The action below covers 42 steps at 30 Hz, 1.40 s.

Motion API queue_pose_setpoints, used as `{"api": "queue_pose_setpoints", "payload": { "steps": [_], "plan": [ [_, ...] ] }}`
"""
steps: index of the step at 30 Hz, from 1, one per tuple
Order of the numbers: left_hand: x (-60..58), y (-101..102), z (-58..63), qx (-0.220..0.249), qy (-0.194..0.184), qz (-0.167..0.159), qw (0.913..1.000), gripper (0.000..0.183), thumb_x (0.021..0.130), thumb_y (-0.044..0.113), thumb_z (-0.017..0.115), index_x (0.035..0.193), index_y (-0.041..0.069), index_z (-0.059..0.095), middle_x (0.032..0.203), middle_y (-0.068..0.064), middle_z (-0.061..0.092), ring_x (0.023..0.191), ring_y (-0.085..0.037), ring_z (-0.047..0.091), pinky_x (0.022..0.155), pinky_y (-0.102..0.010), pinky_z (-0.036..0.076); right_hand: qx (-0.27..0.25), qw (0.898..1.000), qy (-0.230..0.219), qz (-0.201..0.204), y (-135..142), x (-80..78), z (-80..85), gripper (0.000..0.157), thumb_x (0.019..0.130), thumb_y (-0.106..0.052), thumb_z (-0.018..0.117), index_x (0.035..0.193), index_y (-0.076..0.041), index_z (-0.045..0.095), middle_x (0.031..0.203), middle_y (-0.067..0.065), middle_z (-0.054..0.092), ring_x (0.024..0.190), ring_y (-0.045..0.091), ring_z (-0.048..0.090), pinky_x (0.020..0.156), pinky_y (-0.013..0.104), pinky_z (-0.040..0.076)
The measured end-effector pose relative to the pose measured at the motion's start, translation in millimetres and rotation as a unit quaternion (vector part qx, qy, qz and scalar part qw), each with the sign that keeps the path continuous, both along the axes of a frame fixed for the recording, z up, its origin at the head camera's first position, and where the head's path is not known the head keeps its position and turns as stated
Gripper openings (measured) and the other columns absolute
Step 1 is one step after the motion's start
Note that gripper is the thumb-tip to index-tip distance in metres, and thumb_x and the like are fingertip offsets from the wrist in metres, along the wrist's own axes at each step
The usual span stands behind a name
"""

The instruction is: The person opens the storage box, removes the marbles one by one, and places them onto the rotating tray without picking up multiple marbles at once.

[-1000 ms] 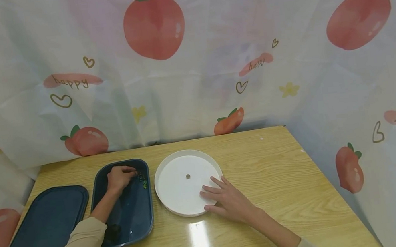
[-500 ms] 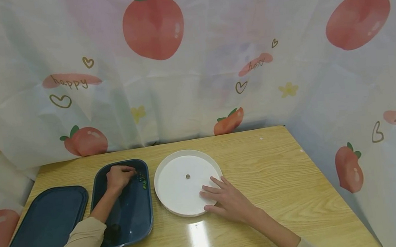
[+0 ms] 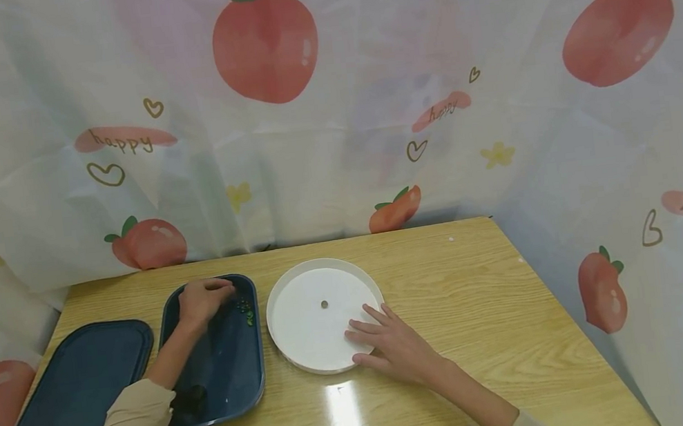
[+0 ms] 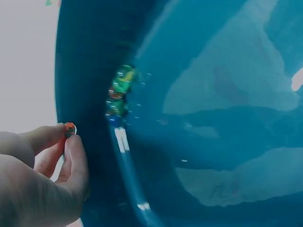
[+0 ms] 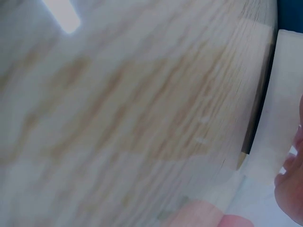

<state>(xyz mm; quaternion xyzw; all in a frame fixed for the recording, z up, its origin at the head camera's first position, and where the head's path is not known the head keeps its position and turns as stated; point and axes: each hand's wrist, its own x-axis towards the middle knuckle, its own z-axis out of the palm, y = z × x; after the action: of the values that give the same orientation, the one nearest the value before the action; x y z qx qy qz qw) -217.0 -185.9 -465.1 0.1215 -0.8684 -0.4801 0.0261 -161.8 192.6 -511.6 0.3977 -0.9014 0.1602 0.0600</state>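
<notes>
My left hand (image 3: 201,303) is over the far end of a deep blue tub (image 3: 228,381). Between thumb and fingertips it pinches an orange-red glass marble (image 4: 70,128), clearest in the left wrist view. Several green, red and blue marbles (image 4: 118,97) lie in a row along the tub's inner edge. To the right, a round white tray (image 3: 308,341) has one small round greyish piece (image 3: 324,304) near its middle. My right hand (image 3: 396,346) rests on that tray's near right rim, fingers spread; only part of it shows in the right wrist view.
A flat dark blue tray or lid (image 3: 80,400) lies left of the tub. Everything stands on a wood-grain table (image 3: 480,282). Behind and beside it hangs a white fruit-print curtain (image 3: 333,137).
My left hand has drawn slightly up and to the left from the marbles, toward the tub's far left. The right hand and white tray have stayed put.
</notes>
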Motion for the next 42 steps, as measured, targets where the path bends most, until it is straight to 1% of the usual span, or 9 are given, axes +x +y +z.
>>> {"api": "queue_pose_setpoints", "payload": {
  "steps": [4,8,11,16,21,29,33,37,42],
  "plan": [
    [2.7,1,12.1,0.025,-0.007,-0.002,0.9997,0.026,0.095,0.017,0.071,0.111,-0.002,0.074,0.107,-0.02,0.071,0.098,-0.035,0.066,0.084,-0.049,0.052,0.001,1.0,0.002,0.001,0,-0.5,-0.9,0.051,0.099,-0.054,0.053,0.136,-0.021,0.065,0.141,-0.001,0.058,0.143,0.029,0.034,0.115,0.057,0.021],
    [2.9,4,22.0,0.046,-0.007,-0.011,0.9989,0.029,0.096,0.018,0.069,0.116,-0.002,0.072,0.113,-0.02,0.069,0.103,-0.036,0.065,0.088,-0.047,0.052,0.003,1.0,0.001,0.0,0,-0.5,-1.0,0.051,0.099,-0.054,0.053,0.136,-0.021,0.065,0.141,-0.002,0.057,0.143,0.029,0.034,0.115,0.057,0.021],
    [2.2,9,28.1,0.067,-0.004,-0.02,0.9976,0.03,0.096,0.018,0.069,0.117,-0.003,0.072,0.111,-0.018,0.07,0.105,-0.035,0.066,0.09,-0.048,0.052,0.005,1.0,-0.002,-0.002,0,-0.4,-0.9,0.05,0.099,-0.054,0.053,0.136,-0.021,0.065,0.142,-0.002,0.057,0.144,0.029,0.034,0.116,0.056,0.02],
    [2.1,26,34.6,0.094,0.003,-0.035,0.995,0.027,0.096,0.016,0.068,0.115,-0.003,0.072,0.107,-0.015,0.072,0.104,-0.034,0.066,0.093,-0.05,0.051,0.006,1.0,-0.001,-0.003,0,0.0,-0.1,0.05,0.099,-0.054,0.054,0.135,-0.021,0.065,0.141,-0.002,0.057,0.144,0.028,0.034,0.116,0.056,0.02],
    [2.1,47,38.7,0.105,0.005,-0.054,0.993,0.024,0.096,0.014,0.068,0.113,-0.002,0.074,0.104,-0.014,0.074,0.102,-0.033,0.066,0.09,-0.047,0.053,0.008,1.0,-0.001,-0.003,0,0.8,0.2,0.05,0.099,-0.054,0.053,0.135,-0.021,0.066,0.141,-0.002,0.057,0.144,0.028,0.034,0.116,0.056,0.02],
    [-1.4,79,38.5,0.126,0.01,-0.081,0.9886,0.021,0.093,0.011,0.072,0.109,-0.003,0.075,0.101,-0.013,0.074,0.101,-0.031,0.068,0.088,-0.046,0.054,0.01,1.0,0.0,-0.005,0,0.7,0.8,0.049,0.099,-0.054,0.053,0.134,-0.022,0.067,0.141,-0.003,0.057,0.143,0.027,0.035,0.116,0.055,0.02],
    [-3.1,96,36.0,0.123,0.006,-0.084,0.9888,0.018,0.092,0.01,0.074,0.106,-0.001,0.076,0.1,-0.012,0.074,0.098,-0.03,0.069,0.087,-0.044,0.055,0.012,1.0,-0.001,-0.005,0,0.4,1.6,0.048,0.099,-0.054,0.053,0.133,-0.022,0.067,0.141,-0.003,0.057,0.143,0.026,0.035,0.116,0.055,0.02],
    [-4.5,112,32.0,0.125,-0.002,-0.084,0.9886,0.015,0.091,0.009,0.074,0.103,0.0,0.077,0.098,-0.011,0.074,0.098,-0.033,0.069,0.086,-0.041,0.055,0.014,1.0,-0.003,-0.005,0,0.0,1.9,0.048,0.1,-0.053,0.053,0.133,-0.022,0.067,0.141,-0.003,0.057,0.143,0.027,0.035,0.116,0.055,0.02],
    [-6.5,128,25.9,0.127,-0.002,-0.081,0.9886,0.011,0.09,0.008,0.074,0.098,0.001,0.078,0.093,-0.009,0.074,0.095,-0.032,0.07,0.082,-0.038,0.056,0.014,1.0,-0.004,-0.005,0,-0.3,1.3,0.048,0.1,-0.054,0.052,0.133,-0.022,0.067,0.141,-0.003,0.058,0.143,0.026,0.035,0.116,0.055,0.02]
  ]
}}
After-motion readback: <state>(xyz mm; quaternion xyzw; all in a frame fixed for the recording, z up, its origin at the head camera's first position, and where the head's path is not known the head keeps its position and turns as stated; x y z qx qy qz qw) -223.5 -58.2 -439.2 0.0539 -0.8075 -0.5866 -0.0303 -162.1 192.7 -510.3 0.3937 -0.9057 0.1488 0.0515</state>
